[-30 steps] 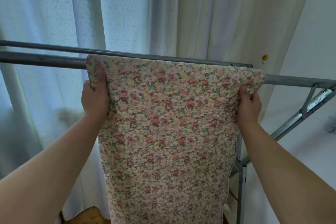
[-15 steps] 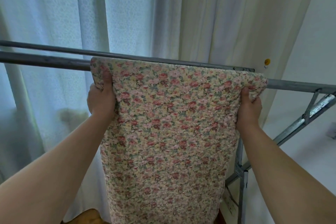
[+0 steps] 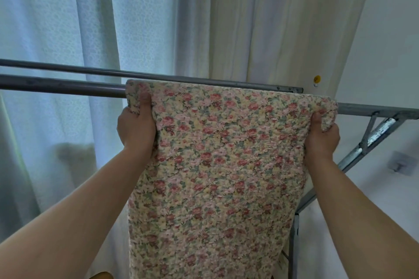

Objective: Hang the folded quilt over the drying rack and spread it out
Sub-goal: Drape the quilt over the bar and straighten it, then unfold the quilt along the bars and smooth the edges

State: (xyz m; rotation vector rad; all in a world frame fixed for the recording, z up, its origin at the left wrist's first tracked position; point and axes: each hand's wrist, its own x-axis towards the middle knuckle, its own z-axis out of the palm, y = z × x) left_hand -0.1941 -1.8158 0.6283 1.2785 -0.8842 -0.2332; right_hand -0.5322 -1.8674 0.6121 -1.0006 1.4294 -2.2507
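Hanging as backdrop: pale blue sheer curtain point(image 3: 56, 29). Just right of it, hanging in folds, cream curtain point(image 3: 283, 25). Further right of the cream curtain, showing bare, white wall point(image 3: 385, 52), carrying a small yellow hook point(image 3: 317, 79) near the curtain's edge and a grey fitting point(image 3: 400, 163) lower down.

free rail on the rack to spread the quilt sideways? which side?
Bare front rail and back rail run left of the quilt, past the left hand. Right of the right hand, only a short rail stub before the brace: crowded.
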